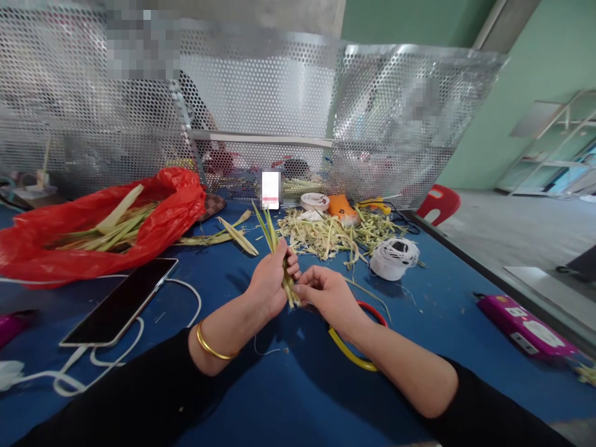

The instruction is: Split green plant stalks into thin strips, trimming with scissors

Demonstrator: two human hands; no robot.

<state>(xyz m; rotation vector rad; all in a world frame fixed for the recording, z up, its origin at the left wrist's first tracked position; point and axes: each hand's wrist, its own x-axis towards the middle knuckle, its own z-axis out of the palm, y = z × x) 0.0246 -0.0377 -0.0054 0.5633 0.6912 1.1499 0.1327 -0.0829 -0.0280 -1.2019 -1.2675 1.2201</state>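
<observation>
My left hand (pixel 274 276) is closed around a small bundle of green-yellow plant stalks (pixel 269 231). Their leaf tips point away from me and the cut ends face me. At those lower ends, my right hand (pixel 328 297) pinches with thumb and forefinger; whether it holds a stalk or a thread is too small to make out. A tool with curved red and yellow handles (pixel 350 358) lies under my right wrist, partly hidden. Ahead of my hands spreads a heap of trimmed plant scraps (pixel 321 236). Loose pale husk leaves (pixel 238 236) rest to its left.
A red plastic bag (pixel 172 205) of long stalks stands left, near a phone (pixel 121 304) with a white cable. A roll of white string (pixel 395 259) sits right of the scraps, and a purple box-shaped item (pixel 524 326) lies near the right edge. Perforated metal panels (pixel 261 74) back the blue table (pixel 298 397).
</observation>
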